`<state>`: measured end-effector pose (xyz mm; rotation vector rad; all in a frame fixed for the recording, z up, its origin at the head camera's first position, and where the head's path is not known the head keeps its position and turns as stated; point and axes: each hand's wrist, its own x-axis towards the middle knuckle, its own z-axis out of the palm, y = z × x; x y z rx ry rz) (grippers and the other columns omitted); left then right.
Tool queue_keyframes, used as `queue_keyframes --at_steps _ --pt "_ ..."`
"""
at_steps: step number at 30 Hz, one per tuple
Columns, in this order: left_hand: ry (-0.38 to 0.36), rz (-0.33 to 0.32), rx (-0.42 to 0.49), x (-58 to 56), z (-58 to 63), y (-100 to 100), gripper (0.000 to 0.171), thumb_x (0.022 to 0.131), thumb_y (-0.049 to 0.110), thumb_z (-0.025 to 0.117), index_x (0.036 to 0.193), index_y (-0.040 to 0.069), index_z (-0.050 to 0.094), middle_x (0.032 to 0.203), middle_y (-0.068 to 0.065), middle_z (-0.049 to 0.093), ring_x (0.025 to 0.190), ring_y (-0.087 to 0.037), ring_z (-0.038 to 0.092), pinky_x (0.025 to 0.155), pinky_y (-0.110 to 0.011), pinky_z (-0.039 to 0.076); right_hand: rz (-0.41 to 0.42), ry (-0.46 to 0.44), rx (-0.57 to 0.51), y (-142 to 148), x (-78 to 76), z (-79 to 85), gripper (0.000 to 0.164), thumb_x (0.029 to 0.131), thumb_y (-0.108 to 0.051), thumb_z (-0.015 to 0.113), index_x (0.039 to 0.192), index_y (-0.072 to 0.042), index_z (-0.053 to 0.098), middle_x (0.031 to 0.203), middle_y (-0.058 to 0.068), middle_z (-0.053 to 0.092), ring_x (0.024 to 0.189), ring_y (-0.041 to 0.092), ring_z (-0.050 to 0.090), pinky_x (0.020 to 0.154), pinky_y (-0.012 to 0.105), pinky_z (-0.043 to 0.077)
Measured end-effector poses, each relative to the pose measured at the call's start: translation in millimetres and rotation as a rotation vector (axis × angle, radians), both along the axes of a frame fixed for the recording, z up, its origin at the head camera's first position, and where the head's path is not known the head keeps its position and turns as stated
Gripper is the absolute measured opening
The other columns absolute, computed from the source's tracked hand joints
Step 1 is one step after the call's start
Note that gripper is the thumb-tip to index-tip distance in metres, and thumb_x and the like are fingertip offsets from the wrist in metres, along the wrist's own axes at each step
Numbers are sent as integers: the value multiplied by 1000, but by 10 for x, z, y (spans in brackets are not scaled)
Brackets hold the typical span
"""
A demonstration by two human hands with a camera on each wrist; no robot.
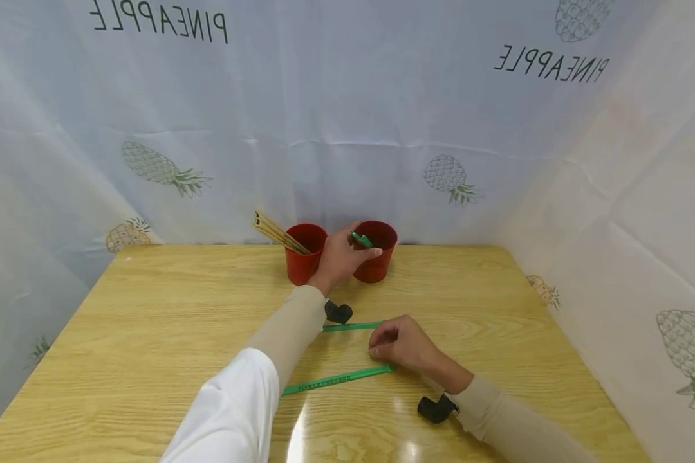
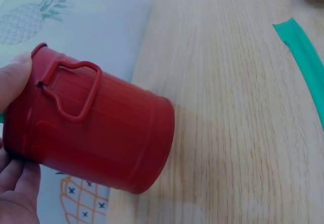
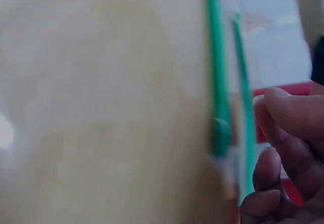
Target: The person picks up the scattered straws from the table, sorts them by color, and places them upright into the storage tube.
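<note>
My left hand (image 1: 343, 256) grips the right red bucket (image 2: 96, 122) near its rim, the thumb on one side and fingers on the other. A green stick packet (image 1: 361, 240) pokes up from inside that bucket, between thumb and fingers. My right hand (image 1: 407, 347) hovers over the table with fingers loosely curled, thumb and index tips close together and nothing visible between them. Just beside it, the ends of two more green stick packets lie on the wood: a nearer packet (image 1: 336, 381) and a farther packet (image 1: 353, 326), partly hidden by the left forearm.
Left of my left hand stands another red bucket (image 1: 301, 267) holding several gold stick packets (image 1: 280, 234) that lean left. Both buckets are near the back edge of the wooden table (image 1: 150, 334). A pineapple-print cloth (image 1: 347, 96) hangs behind and at the sides.
</note>
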<state>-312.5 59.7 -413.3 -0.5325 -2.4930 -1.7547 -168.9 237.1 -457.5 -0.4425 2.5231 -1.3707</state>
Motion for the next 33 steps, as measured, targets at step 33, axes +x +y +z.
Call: queue_keyframes --at_steps 33 --pt "-19 6 -2 10 -8 11 84 89 32 85 159 9 44 152 -10 59 137 -30 59 112 -44 53 379 178 388 48 203 29 14 90 -3 78 89 -17 74 85 -11 65 77 -2 50 71 17 49"
